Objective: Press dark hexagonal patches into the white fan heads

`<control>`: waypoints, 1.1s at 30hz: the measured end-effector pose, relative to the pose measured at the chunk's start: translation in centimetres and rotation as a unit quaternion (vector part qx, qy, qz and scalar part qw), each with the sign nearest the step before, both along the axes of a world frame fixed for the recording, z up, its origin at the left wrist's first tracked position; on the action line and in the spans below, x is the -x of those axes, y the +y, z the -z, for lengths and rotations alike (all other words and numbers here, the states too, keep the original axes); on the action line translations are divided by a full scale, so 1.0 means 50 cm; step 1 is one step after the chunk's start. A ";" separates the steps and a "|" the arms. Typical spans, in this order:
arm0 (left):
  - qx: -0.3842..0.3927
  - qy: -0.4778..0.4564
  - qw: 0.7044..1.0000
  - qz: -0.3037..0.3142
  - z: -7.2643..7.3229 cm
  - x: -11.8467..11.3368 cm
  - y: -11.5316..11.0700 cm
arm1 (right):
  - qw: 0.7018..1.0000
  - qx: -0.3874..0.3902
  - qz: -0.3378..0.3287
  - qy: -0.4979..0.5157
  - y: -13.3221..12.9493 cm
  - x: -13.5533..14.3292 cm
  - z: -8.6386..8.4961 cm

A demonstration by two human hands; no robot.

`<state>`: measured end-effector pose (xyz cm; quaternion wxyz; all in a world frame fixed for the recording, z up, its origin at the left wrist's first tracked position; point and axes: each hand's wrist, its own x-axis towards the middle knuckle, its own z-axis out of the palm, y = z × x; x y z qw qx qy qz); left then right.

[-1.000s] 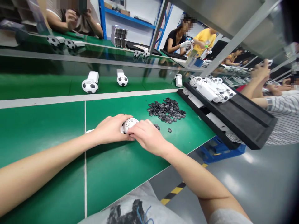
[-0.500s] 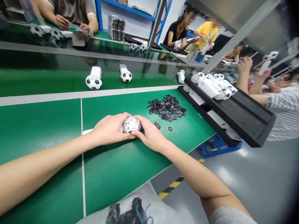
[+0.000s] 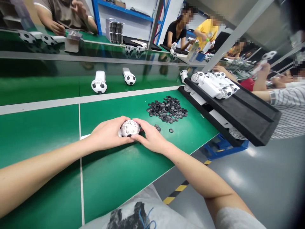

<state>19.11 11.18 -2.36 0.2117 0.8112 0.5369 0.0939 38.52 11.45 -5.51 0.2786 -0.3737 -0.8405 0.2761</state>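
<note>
Between my two hands is a soccer-ball-shaped piece (image 3: 130,128), whose white lattice top faces up with open gaps. A dark patch shows low on its near side. My left hand (image 3: 109,133) wraps its left side, and a white handle end (image 3: 85,137) sticks out behind the wrist. My right hand (image 3: 149,135) grips the right side with thumb and fingers. Just right of that hand lie a few loose black pentagon pieces (image 3: 171,130). Beyond them spreads a heap of black pentagon pieces (image 3: 168,109) on the green table (image 3: 114,178).
Black trays (image 3: 250,109), stacked at the right, hold white ball-headed pieces (image 3: 219,84). Two ball-headed pieces (image 3: 99,86) lie on the green conveyor belt (image 3: 47,84) past a pale rail. Co-workers sit across the belt and at the right. A blue stool (image 3: 226,148) stands below.
The view has shifted slightly. My hands still hold the ball-shaped piece, and a dark patch now shows on its near side. Across the belt, a co-worker has raised one hand.
</note>
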 end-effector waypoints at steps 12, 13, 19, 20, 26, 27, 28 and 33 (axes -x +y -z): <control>0.015 0.005 1.000 0.009 -0.007 -0.002 -0.004 | 1.000 -0.005 0.014 0.012 -0.008 0.007 0.003; 0.019 0.006 1.000 0.013 -0.007 -0.002 -0.004 | 1.000 0.006 0.016 0.012 -0.001 -0.005 -0.001; 0.005 0.045 0.998 0.045 0.011 0.010 0.015 | 0.966 -0.026 0.222 -0.127 0.047 -0.119 -0.011; -0.001 0.050 0.997 0.058 0.013 0.012 0.019 | 0.958 -0.013 0.237 -0.162 0.050 -0.131 -0.010; -0.049 0.063 0.990 0.115 0.007 0.011 0.029 | 0.954 0.042 0.225 -0.194 0.058 -0.133 -0.004; -0.050 0.068 0.990 0.117 0.004 0.010 0.027 | 0.956 0.054 0.218 -0.189 0.060 -0.130 -0.006; -0.048 0.072 0.989 0.117 0.002 0.010 0.025 | 0.958 0.066 0.211 -0.185 0.062 -0.128 -0.008; -0.039 0.083 0.987 0.129 -0.004 0.016 0.026 | 0.971 0.032 0.172 -0.166 0.058 -0.124 -0.022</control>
